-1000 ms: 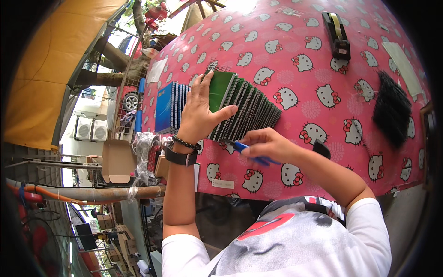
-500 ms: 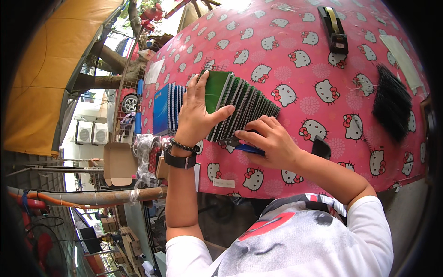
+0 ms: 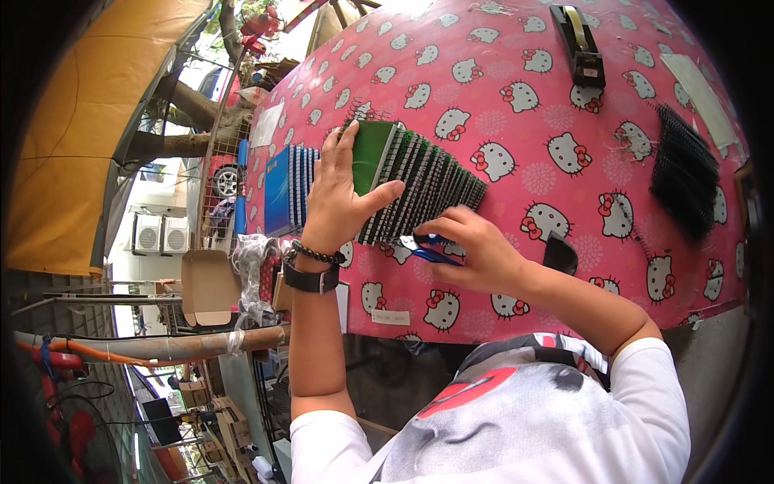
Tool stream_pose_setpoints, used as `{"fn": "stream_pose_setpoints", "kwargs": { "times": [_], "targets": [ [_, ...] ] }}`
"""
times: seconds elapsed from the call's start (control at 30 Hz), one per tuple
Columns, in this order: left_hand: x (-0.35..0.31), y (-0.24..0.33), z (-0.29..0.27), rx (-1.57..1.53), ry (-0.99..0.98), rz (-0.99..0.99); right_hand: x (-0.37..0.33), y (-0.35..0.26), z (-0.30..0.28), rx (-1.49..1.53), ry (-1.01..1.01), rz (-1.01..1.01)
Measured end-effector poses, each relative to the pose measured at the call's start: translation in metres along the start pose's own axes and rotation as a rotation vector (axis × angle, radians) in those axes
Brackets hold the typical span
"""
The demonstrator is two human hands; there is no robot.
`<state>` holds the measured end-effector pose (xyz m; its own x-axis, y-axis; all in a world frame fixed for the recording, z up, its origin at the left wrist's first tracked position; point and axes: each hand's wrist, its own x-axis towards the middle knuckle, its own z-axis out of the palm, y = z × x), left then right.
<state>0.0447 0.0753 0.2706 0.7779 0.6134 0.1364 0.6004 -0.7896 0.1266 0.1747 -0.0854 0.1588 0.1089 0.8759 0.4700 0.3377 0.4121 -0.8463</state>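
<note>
Tabletop (image 3: 516, 266) in pink cat-print cloth carries one slanted row of spiral-bound notebooks (image 3: 419, 189), too many to count, leaning so each spine shows. Left hand (image 3: 339, 198), fingers spread, steadies the green front notebook; right hand (image 3: 476, 254) pinches blue-handled pliers (image 3: 426, 252) against the row's coils.

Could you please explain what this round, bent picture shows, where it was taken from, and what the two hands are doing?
There is no machine here: a camera worn on a person's head looks down at their own bare hands, and its wide lens bends straight edges. The left hand, with a black wristwatch, rests on a leaning row of green-covered spiral-bound notebooks. The right hand holds a small blue-handled tool against the notebooks' wire bindings. Everything lies on a table with a pink cartoon-cat cloth. Also there: blue-covered notebooks, a black tape dispenser and a pile of black binding combs.
</note>
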Motion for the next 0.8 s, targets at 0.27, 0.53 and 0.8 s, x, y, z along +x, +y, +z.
{"fn": "stream_pose_setpoints", "kwargs": {
  "times": [0.27,0.53,0.8],
  "targets": [
    [-0.002,-0.001,0.002,0.007,0.019,0.007,0.002,0.004,-0.002,-0.355,0.091,-0.27],
    [-0.001,0.003,0.0,-0.052,-0.005,0.0,0.003,0.01,-0.001,0.472,-0.209,0.27],
    [-0.001,0.001,-0.001,-0.079,0.001,0.006,-0.005,0.005,0.0,-0.202,0.042,-0.102]
  ]
}}
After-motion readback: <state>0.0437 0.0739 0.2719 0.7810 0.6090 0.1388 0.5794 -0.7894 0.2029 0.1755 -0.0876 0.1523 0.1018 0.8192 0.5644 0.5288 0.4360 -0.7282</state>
